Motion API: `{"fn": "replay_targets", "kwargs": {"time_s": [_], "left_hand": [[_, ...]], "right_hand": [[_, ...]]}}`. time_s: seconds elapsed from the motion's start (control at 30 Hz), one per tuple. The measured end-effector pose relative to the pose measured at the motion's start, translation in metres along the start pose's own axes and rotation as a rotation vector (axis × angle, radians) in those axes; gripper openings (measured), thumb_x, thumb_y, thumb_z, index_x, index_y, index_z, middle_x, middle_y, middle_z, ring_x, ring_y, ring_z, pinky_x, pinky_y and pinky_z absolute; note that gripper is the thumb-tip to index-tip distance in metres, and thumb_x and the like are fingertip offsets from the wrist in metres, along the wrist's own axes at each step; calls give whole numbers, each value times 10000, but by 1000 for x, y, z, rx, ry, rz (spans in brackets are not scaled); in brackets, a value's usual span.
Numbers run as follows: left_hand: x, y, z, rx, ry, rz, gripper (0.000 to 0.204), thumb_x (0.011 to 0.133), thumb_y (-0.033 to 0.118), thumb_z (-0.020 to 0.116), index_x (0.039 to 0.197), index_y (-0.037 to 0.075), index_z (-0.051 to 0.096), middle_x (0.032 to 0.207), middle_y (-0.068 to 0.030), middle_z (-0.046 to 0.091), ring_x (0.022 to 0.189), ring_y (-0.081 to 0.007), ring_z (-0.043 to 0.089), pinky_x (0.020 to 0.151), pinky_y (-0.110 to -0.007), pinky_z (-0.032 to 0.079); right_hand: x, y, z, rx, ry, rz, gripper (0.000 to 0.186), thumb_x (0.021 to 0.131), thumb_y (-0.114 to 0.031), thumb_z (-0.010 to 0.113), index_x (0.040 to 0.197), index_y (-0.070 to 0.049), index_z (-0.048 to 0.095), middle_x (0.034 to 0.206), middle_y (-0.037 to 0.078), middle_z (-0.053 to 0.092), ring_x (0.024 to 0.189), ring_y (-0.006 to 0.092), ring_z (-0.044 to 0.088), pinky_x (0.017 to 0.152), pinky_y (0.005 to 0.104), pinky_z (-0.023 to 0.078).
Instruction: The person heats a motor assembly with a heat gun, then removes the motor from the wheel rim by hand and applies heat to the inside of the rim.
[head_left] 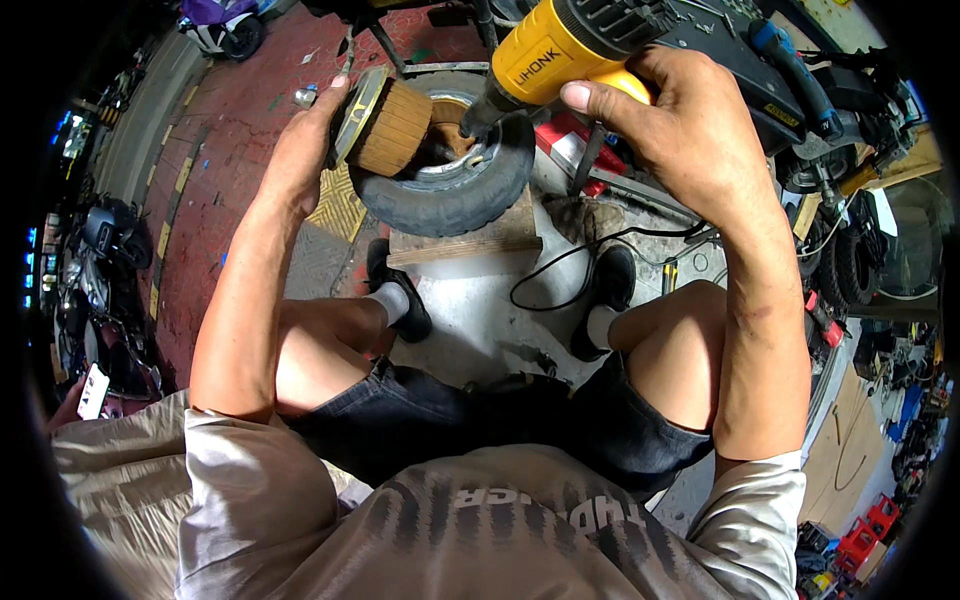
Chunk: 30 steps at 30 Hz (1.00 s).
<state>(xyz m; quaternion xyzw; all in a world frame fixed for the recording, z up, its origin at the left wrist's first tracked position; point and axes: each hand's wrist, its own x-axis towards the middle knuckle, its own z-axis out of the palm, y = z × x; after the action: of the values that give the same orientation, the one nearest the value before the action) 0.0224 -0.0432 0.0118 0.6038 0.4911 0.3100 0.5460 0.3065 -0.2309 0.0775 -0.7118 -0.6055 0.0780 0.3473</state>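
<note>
My right hand (650, 130) grips a yellow-and-black heat-gun-like power tool (550, 55), its dark nozzle pointing down into the hub of a small wheel with a black tire (460, 205). A rusty brown patch (458, 145) shows inside the rim. My left hand (315, 150) holds a brown ribbed, brush-like piece with a metal band (390, 130) over the tire's left side; its exact kind is unclear. The wheel rests on a wooden block (465, 250) between my feet.
A bench with tools (760, 80) and spare tires (850, 250) are at right, with a black cable (540, 280) on the floor. Scooters (110, 290) stand at left. Another person's hand (65, 405) holds a phone at lower left.
</note>
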Motion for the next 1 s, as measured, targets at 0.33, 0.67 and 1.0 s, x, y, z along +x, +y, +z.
{"fn": "replay_targets", "kwargs": {"time_s": [0.33, 0.67, 1.0], "left_hand": [[9, -11, -5, -5, 36, 23, 576, 1066, 493, 567, 1270, -27, 704, 1219, -123, 721, 1088, -167, 649, 987, -307, 473], [1, -4, 0, -28, 3, 19, 586, 1062, 515, 565, 1310, 0, 694, 1220, -122, 720, 1135, -172, 626, 1010, -314, 450], [1, -7, -2, 3, 13, 28, 602, 1066, 547, 545, 1302, 18, 708, 1244, -124, 717, 1118, -168, 637, 1005, -312, 460]], "right_hand": [[-1, 1, 1, -10, -7, 20, 478, 852, -425, 829, 912, 46, 776, 628, 192, 652, 603, 323, 687, 622, 426, 538], [-1, 6, 4, 44, -15, 37, 462, 870, -410, 821, 957, 42, 782, 650, 168, 681, 594, 269, 684, 613, 399, 533], [0, 11, 9, 57, -12, 0, 471, 877, -422, 819, 992, 33, 790, 652, 167, 680, 594, 258, 683, 609, 392, 536]]}}
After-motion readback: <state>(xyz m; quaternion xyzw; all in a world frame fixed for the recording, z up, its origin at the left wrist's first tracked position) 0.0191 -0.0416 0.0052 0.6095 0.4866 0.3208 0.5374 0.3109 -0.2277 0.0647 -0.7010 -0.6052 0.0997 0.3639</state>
